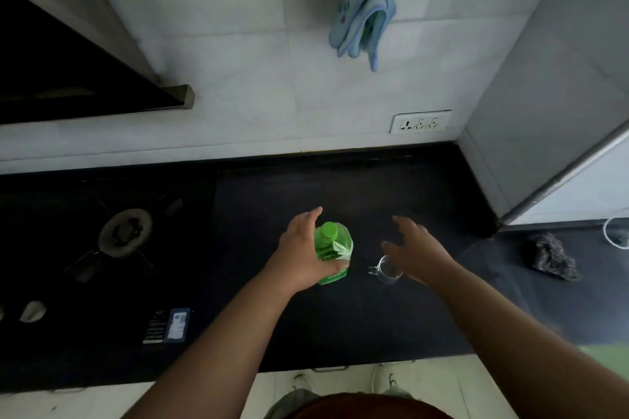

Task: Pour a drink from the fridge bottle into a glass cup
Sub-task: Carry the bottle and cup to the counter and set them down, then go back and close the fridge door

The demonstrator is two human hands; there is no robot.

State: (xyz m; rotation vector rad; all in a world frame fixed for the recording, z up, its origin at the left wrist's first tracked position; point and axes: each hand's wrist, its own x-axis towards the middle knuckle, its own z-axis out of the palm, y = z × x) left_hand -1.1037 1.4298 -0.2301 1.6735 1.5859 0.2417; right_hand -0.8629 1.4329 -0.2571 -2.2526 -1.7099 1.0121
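Left hand (301,250) grips capped green bottle (332,250) upright on surface (340,187), right hand (420,248) spread wide over glass cup (388,271); best steady bottle, unscrew cap (328,229) before tilting.

Both forearms stretched fwd, L hand (301,250) wrapped round bottle (332,241), R hand (417,252) spread open, palm down

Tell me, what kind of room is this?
Probably a home kitchen: there's a gas burner, a black countertop, and a blue cloth hanging on the tiled wall.
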